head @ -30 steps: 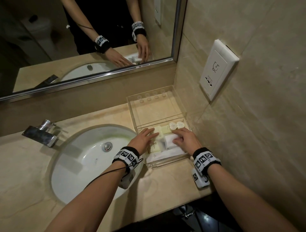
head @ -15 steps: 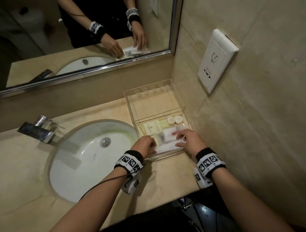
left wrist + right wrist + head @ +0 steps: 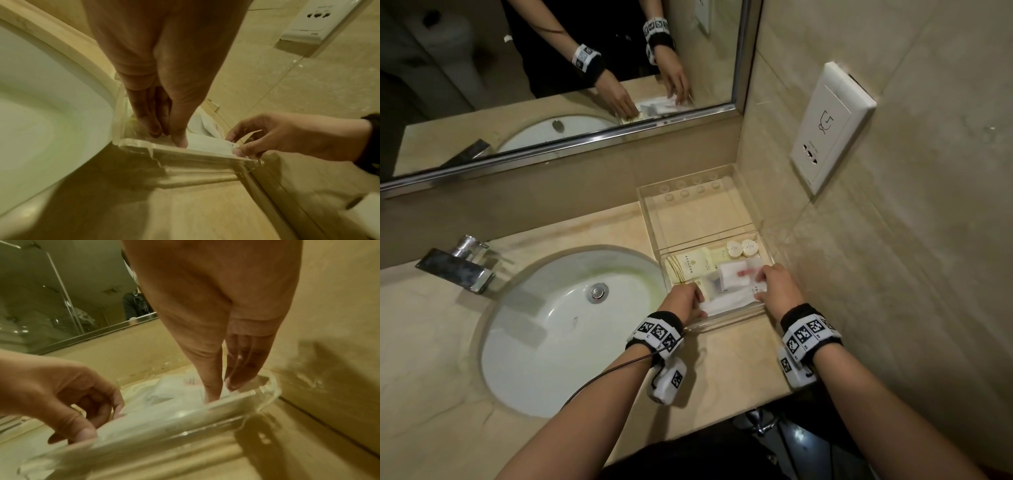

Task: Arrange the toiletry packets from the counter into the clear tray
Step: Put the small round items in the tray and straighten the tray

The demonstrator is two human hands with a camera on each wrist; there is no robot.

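Head view shows both hands inside the near compartment of the clear tray (image 3: 698,212). Left hand (image 3: 686,301) and right hand (image 3: 779,286) each pinch one end of a long white packet (image 3: 729,303), which lies along the near wall between them. It seems the packet is being seated. Next move probably calls for releasing it flat, beside the other packets (image 3: 690,265) beyond the fingertips.

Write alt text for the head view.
Both hands reach into the near end of a clear tray on a bathroom counter, left hand and right hand at opposite ends of a long white packet. Left of it: a white sink.
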